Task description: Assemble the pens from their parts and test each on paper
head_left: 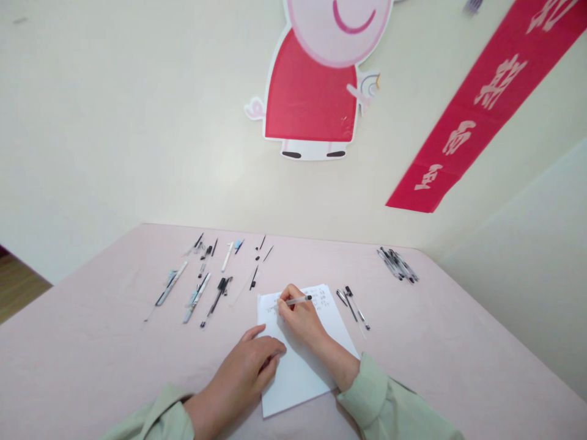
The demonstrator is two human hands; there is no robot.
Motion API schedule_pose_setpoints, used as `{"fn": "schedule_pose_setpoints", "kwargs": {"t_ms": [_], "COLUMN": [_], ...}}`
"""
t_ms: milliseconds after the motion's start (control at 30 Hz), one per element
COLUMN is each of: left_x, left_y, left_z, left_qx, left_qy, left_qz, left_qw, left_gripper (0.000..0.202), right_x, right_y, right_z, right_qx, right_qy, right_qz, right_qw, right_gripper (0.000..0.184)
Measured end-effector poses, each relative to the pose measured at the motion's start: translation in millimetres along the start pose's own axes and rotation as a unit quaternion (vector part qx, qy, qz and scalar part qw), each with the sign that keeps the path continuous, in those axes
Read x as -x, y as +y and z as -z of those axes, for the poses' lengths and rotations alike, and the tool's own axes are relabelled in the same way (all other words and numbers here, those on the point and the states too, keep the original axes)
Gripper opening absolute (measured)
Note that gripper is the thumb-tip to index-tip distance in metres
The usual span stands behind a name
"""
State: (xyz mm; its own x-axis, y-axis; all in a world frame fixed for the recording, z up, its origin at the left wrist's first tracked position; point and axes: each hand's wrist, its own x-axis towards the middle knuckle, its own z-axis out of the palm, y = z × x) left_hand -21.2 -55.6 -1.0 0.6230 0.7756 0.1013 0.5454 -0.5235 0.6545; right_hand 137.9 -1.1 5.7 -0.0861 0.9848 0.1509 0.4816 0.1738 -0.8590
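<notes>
While right hand [300, 318] grips pen [299, 300] over paper [293, 385], left hand [250, 366], fingers loosely curled, rests on paper's left edge.

Pen [300, 300]: slim, pale, translucent barrel with a black rear end; held at a low slant in the right fingers [283, 310], front end toward the paper's upper left. Paper [298, 376]: white, rectangular, flat on the desk [114, 342], slightly turned; small dark handwriting along its far part, nearer part plain.
</notes>
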Motion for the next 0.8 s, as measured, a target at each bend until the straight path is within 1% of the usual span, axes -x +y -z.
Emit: {"fn": "schedule_pose_setpoints", "kwargs": {"t_ms": [300,500,633,800], "left_x": [0.1,0.0,0.1,0.2], "left_y": [-0.3,-0.5,0.1,0.4], "left_z": [0.6,-0.5,-0.5,-0.6], "left_qx": [0.003,0.002,0.002,0.008], "left_qy": [-0.003,0.004,0.008,0.010], "left_qz": [0.002,-0.003,-0.001,0.000], "left_qw": [1.000,1.000,1.000,1.000], "left_gripper": [0.027,0.027,0.028,0.027], "right_x": [0.3,0.2,0.0,-0.5], "right_y": [-0.7,0.3,-1.1,-1.2], "right_z": [-0.7,-0.3,-0.7,1.2], "right_qx": [0.008,0.006,0.003,-0.002], "right_qy": [-0.003,0.007,0.003,0.011], "right_qz": [-0.004,-0.002,-0.001,-0.010], "right_qw": [1.000,1.000,1.000,1.000], "right_gripper": [0.009,0.009,0.009,0.010]}}
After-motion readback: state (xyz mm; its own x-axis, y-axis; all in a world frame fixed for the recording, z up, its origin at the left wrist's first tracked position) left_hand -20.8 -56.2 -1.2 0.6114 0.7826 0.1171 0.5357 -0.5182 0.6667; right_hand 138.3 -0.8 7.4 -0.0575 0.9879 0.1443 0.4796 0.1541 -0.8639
